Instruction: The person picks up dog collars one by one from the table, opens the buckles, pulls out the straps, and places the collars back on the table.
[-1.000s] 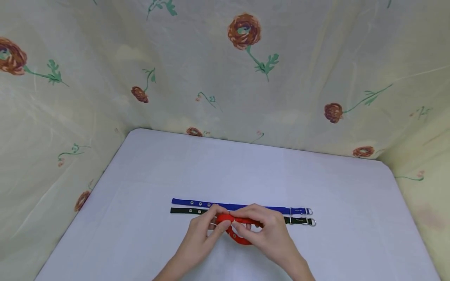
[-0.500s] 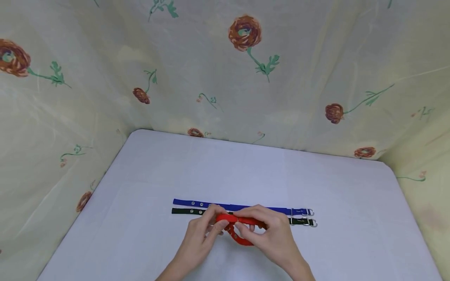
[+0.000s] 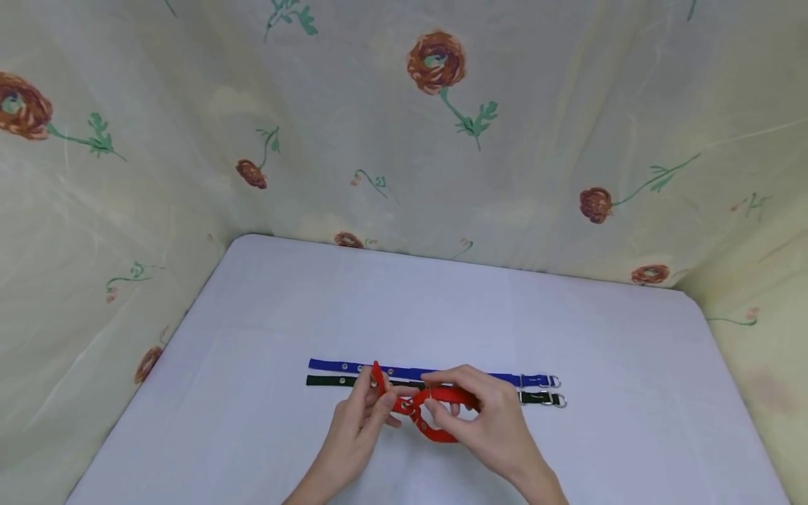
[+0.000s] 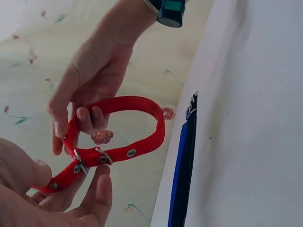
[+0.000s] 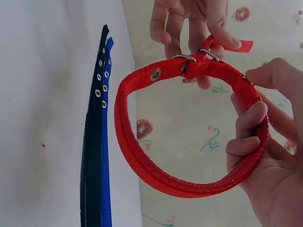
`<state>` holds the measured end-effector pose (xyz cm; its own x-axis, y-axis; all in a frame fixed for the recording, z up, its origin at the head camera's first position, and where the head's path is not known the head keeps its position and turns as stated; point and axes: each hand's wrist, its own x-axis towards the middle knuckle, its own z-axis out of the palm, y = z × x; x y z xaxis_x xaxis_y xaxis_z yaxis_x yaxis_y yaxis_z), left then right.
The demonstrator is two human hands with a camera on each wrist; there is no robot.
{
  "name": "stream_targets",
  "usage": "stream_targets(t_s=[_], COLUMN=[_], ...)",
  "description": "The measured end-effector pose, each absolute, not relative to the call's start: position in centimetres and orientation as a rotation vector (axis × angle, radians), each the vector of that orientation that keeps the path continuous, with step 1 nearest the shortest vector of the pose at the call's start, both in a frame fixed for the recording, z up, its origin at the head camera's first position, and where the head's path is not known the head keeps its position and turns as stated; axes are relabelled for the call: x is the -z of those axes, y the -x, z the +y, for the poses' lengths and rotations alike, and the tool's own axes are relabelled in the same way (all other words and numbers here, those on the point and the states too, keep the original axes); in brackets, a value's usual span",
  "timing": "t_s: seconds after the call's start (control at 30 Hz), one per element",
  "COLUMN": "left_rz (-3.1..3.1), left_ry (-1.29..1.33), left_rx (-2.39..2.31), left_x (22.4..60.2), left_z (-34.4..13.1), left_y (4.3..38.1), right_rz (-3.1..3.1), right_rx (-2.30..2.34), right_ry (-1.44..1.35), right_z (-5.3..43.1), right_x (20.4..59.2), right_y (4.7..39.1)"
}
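Observation:
A red collar [image 5: 180, 189] with metal eyelets and a buckle is bent into a loop, held above the table between both hands. Its strap end passes through the buckle, as the right wrist view shows. My left hand [image 3: 355, 421] pinches that strap end between thumb and fingers; its tip sticks up past them. My right hand [image 3: 486, 414] grips the loop near the buckle, with fingers curled round the band inside the loop [image 4: 151, 106]. Behind the hands lie a blue collar [image 3: 499, 377] and a dark collar [image 3: 536, 397], stretched out side by side; the hands partly cover the dark one.
The white table [image 3: 252, 301] extends around the hands to its rounded back corners. A flower-printed curtain [image 3: 315, 105] hangs behind it and along both sides. A dark band with a device [image 4: 171, 12] sits on the right wrist.
The left hand has shifted slightly left, drawing the red strap end out from the loop so its tip now points up. The right hand stays nearly in place.

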<state>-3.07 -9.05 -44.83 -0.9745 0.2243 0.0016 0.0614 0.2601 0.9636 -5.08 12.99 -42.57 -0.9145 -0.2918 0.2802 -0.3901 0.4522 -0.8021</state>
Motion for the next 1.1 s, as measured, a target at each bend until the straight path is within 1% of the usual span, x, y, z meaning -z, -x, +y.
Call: stream_targets(t_s=[0.33, 0.77, 0.9, 1.0, 1.1], left_rz=[2.356, 2.282, 2.374, 2.501, 2.645], left_ry=[-0.26, -0.048, -0.002, -0.021, -0.118], left_rx=[-1.797, -1.964, -1.974, -1.927, -1.834], left_x=[45.3, 45.3, 45.1, 45.1, 45.0], left_z=[-8.5, -8.8, -8.8, -8.9, -9.0], left_y=[2.7, 2.6, 2.6, 2.6, 2.5], right_rz=[-2.54, -2.551, -2.572, -2.591, -2.629], right_rx=[-1.633, -1.699, -1.651, -1.577, -1.534], right_ry=[-0.592, -0.57, -0.586, -0.584, -0.51], right_z=[13.1, 12.6, 12.3, 12.0, 11.7], right_x=[42.6, 42.6, 42.7, 42.8, 42.7], right_y=[5.1, 5.0, 4.9, 4.8, 4.6])
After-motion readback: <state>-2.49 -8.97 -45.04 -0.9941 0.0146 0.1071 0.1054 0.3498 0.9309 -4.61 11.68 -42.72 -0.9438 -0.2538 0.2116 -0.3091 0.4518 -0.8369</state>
